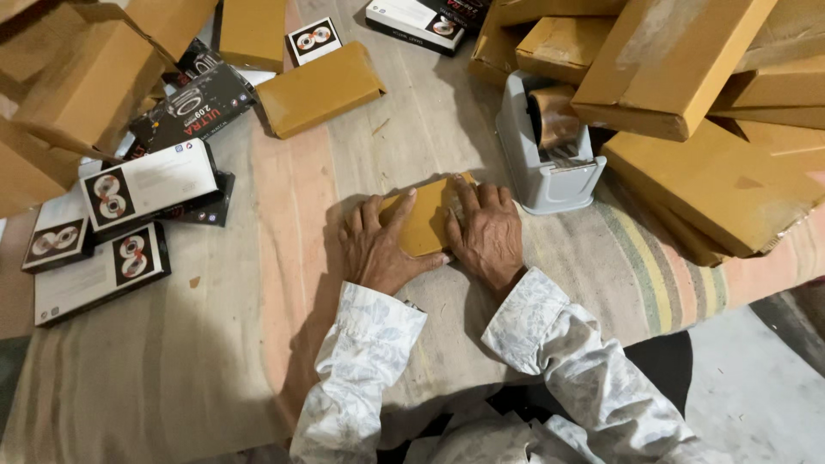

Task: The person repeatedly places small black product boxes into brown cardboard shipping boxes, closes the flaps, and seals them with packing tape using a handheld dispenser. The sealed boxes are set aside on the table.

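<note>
Three groups of goods lie on a striped mat [601,258] on the floor, listed left to right.

Left: loose brown cartons [86,86] in a heap; below them, white and black printed boxes [146,185] lying flat and overlapping, apparently stock not yet wrapped. One wrapped brown parcel [320,88] lies apart, further up the mat.

Centre: one packet [425,219], flat, wrapped in brown paper, directly before the person. Left hand [378,249]: palm down, fingers together, thumb laid along the packet's near edge, pressing on its left part. Right hand [485,232]: flat, fingers slightly spread, bearing down on its right part. Neither hand grips; both press from above, by appearance to hold the wrapping flat against the box inside. The hands cover much of the packet, so its outline is only partly readable; the long axis seems to run from near left to far right, with the far right corner pointing towards the dispenser.

Right of centre: one grey tape dispenser [546,163], upright, a brown roll seated in it, just beside the right hand, within easy reach.

Right: a stack of wrapped brown parcels [679,60], large and flat, piled at mixed angles, overhanging the dispenser.
</note>
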